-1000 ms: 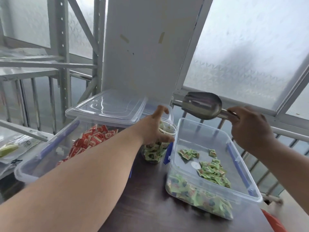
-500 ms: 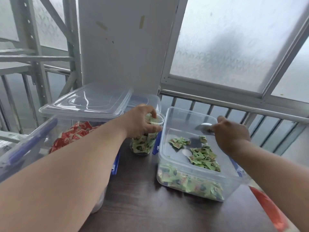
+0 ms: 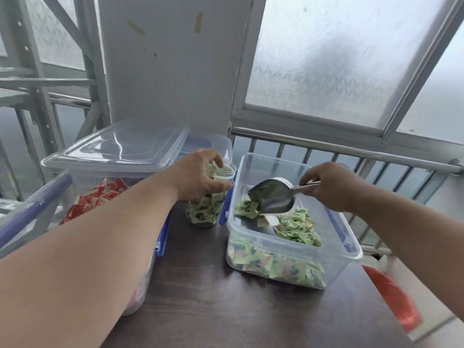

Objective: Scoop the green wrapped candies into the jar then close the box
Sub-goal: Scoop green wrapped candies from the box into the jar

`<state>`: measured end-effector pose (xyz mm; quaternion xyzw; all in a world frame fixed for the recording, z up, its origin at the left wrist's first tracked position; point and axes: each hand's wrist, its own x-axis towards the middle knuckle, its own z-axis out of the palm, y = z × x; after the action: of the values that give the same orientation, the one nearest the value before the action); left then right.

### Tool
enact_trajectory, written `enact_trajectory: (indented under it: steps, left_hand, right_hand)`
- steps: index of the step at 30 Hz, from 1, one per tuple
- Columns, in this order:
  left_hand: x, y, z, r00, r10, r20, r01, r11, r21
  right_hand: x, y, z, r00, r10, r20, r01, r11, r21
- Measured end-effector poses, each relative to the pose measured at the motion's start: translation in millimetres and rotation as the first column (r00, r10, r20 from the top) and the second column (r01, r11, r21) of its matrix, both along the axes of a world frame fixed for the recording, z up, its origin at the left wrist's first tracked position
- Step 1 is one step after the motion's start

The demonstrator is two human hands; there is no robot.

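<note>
Since a second ago the scoop [image 3: 272, 195] has come down from the air above the box into the box [image 3: 296, 257] itself; half a second ago its bowl was mostly hidden behind the right hand, now it shows in full, mouth tipped down toward the left.

Far left: a larger clear box of red wrapped candies [image 3: 100, 199], blue clip on its side, a clear lid [image 3: 118, 149] lying across its top. The left forearm crosses over it.

Left hand [image 3: 198, 178]: fingers curled round the upper part of the jar [image 3: 208, 209], thumb on the near side, fingers over the rim. Jar stands upright on the dark wooden table [image 3: 226, 310], in the gap between the two boxes, already well filled with green wrappers.

Right of the jar: open clear box, no lid on it. Green wrapped candies [image 3: 298, 228] lie in a loose heap on its floor and packed along the near wall. Scoop's leading edge touches a small cluster at the left of the box.

Right hand [image 3: 334, 188]: closed round the scoop's metal handle, knuckles up, above the far right part of the box.

Far right, below the table edge: an orange-red object [image 3: 394, 300], blurred.
</note>
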<state>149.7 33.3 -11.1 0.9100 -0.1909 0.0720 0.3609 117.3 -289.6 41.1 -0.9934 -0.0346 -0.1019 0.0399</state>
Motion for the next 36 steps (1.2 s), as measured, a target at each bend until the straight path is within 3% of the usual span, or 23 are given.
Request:
enact_trajectory:
  steps: [4, 9, 13, 18, 22, 29, 32, 36]
  left_hand:
    - [-1, 0, 1, 1.000, 0.004, -0.016, -0.004, 1.000, 0.001]
    - [-2, 0, 1, 1.000, 0.014, -0.021, -0.014, 1.000, -0.008]
    - [-3, 0, 2, 0.999, -0.001, -0.032, 0.001, 1.000, -0.014]
    - [-3, -1, 3, 1.000, 0.006, -0.021, -0.006, 1.000, -0.010]
    - [-2, -1, 2, 0.999, 0.010, -0.031, -0.011, 1.000, -0.012]
    - [0, 0, 1, 0.999, 0.018, -0.026, -0.018, 1.000, -0.010]
    - [3, 0, 0, 0.999, 0.030, -0.029, -0.030, 1.000, -0.006]
    - [6, 1, -2, 0.999, 0.034, -0.026, -0.034, 0.999, 0.002]
  right_hand:
    - [8, -2, -16, 0.987, -0.027, 0.161, 0.036, 0.998, -0.051]
    - [1, 7, -33, 0.926, 0.351, 0.140, -0.327, 0.930, -0.169]
    - [-16, 10, -12, 0.884, 0.449, 0.129, -0.447, 0.893, -0.050]
    - [-16, 3, 41, 0.931, 0.344, -0.124, -0.359, 0.924, -0.134]
    - [-10, 8, 60, 0.912, 0.232, -0.339, -0.295, 0.943, -0.151]
    - [27, 28, -7, 0.926, 0.163, -0.340, -0.215, 0.969, -0.121]
    - [32, 26, -48, 0.896, 0.126, -0.426, -0.111, 0.992, 0.059]
    - [37, 24, -55, 0.879, 0.132, -0.457, 0.000, 0.961, 0.278]
